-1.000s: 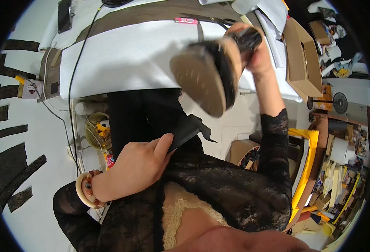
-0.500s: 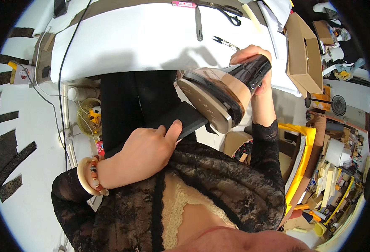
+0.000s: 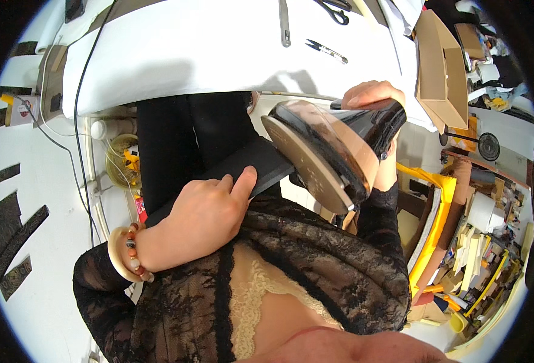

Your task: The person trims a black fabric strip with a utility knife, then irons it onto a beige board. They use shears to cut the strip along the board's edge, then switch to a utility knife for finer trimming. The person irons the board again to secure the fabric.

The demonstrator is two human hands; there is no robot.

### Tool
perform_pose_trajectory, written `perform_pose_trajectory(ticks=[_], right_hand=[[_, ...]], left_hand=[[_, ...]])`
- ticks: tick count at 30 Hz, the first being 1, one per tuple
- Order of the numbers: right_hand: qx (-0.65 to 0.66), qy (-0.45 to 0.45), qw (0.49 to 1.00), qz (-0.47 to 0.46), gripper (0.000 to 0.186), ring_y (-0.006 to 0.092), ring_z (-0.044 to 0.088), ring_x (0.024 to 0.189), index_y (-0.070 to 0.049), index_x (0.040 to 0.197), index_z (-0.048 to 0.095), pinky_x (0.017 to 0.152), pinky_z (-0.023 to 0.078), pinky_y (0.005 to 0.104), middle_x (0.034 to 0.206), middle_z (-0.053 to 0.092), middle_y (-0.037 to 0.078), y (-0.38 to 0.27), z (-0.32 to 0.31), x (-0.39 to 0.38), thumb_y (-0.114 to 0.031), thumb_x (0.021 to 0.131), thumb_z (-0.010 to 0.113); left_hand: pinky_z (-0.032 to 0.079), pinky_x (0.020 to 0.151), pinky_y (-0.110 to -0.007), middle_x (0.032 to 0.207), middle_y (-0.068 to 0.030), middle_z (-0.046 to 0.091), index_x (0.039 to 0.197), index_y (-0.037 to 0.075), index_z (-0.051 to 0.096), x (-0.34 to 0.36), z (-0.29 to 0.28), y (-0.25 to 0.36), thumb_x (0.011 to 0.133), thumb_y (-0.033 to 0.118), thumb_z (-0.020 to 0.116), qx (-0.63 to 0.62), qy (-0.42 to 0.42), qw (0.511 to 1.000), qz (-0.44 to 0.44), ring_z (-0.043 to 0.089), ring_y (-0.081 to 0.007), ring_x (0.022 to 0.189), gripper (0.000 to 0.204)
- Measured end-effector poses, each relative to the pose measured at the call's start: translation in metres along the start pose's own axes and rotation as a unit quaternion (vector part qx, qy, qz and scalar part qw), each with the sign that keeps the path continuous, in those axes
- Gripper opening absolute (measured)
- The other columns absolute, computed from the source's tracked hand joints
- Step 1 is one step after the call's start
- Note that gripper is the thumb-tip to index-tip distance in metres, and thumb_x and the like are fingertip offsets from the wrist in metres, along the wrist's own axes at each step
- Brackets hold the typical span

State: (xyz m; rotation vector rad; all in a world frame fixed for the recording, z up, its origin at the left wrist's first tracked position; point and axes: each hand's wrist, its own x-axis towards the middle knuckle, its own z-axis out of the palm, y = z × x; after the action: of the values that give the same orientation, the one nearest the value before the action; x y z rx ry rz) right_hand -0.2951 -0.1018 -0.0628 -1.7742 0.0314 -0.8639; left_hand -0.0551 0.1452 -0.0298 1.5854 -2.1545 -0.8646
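Observation:
My right hand (image 3: pixel 373 95) is wrapped round the dark handle of a handheld steam iron (image 3: pixel 339 136), lifted over my lap in front of the table. The iron is tilted, its tan soleplate facing left and down, close to the end of a flat black strip (image 3: pixel 266 162); whether they touch I cannot tell. My left hand (image 3: pixel 206 212) grips the strip from above, thumb and fingers pressed together along its near edge. The strip lies over my black-trousered legs, and the part under my hand is hidden.
On the white-covered table (image 3: pixel 158 60) lie thread snips (image 3: pixel 326 51), a grey slim tool (image 3: pixel 284 24) and black scissors (image 3: pixel 335 13). An open cardboard box (image 3: pixel 439 72) stands at the right. A black cable (image 3: pixel 85 91) hangs down at the left, near a bin (image 3: pixel 121 158).
The iron has moved slightly right and turned, showing its soleplate more steeply. My left hand still holds the strip. The whole view has shifted a little.

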Motion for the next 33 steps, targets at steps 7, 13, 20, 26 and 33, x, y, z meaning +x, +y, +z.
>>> perform_pose_trajectory(ticks=[7,13,20,26,33], right_hand=[[-0.011,0.043,0.999,-0.006,0.088,0.0232,0.07,0.071,0.008,0.094,0.065,0.067,0.057,0.0316,0.084,0.071,0.016,0.004,-0.015,-0.029,-0.061,0.046,0.09],[0.026,0.056,0.996,0.07,0.073,0.0231,0.071,0.082,0.005,0.097,0.066,0.077,0.057,0.0325,0.09,0.071,0.017,-0.007,-0.034,-0.042,-0.051,0.057,0.089],[0.096,-0.066,0.993,0.028,0.067,0.0193,0.071,0.075,0.006,0.099,0.067,0.071,0.056,0.028,0.087,0.072,0.014,0.021,-0.006,-0.012,-0.038,0.055,0.092],[0.132,-0.026,0.99,0.034,0.07,0.0221,0.072,0.076,0.008,0.098,0.067,0.072,0.057,0.0306,0.088,0.072,0.017,0.023,-0.006,-0.037,-0.039,0.052,0.093],[0.093,-0.015,0.996,0.003,0.073,0.022,0.071,0.068,0.01,0.095,0.067,0.064,0.058,0.029,0.083,0.071,0.018,0.023,0.0,-0.05,-0.044,0.053,0.091]], left_hand=[[0.048,0.055,-0.04,0.069,-0.0152,0.061,0.12,-0.004,0.052,0.003,-0.004,0.013,0.082,0.015,0.068,-0.023,0.024,0.999,-0.012,0.062,-0.0323,0.06,0.046],[0.056,0.077,-0.038,0.118,-0.0313,0.058,0.133,-0.008,0.046,0.004,0.002,0.014,0.078,0.013,0.068,-0.043,-0.005,0.999,0.032,0.065,-0.0389,0.1,0.063],[0.055,0.083,-0.036,0.126,-0.0345,0.053,0.139,-0.008,0.038,0.001,0.012,0.014,0.07,0.005,0.066,-0.044,-0.089,0.995,0.012,0.061,-0.0399,0.11,0.076],[0.055,0.083,-0.036,0.124,-0.035,0.054,0.139,-0.009,0.037,0.003,0.016,0.014,0.069,0.006,0.066,-0.052,-0.089,0.995,0.01,0.061,-0.04,0.109,0.077],[0.056,0.081,-0.036,0.123,-0.0348,0.054,0.139,-0.008,0.038,-0.001,0.021,0.012,0.068,0.006,0.066,-0.053,-0.068,0.996,0.017,0.062,-0.0396,0.107,0.078]])
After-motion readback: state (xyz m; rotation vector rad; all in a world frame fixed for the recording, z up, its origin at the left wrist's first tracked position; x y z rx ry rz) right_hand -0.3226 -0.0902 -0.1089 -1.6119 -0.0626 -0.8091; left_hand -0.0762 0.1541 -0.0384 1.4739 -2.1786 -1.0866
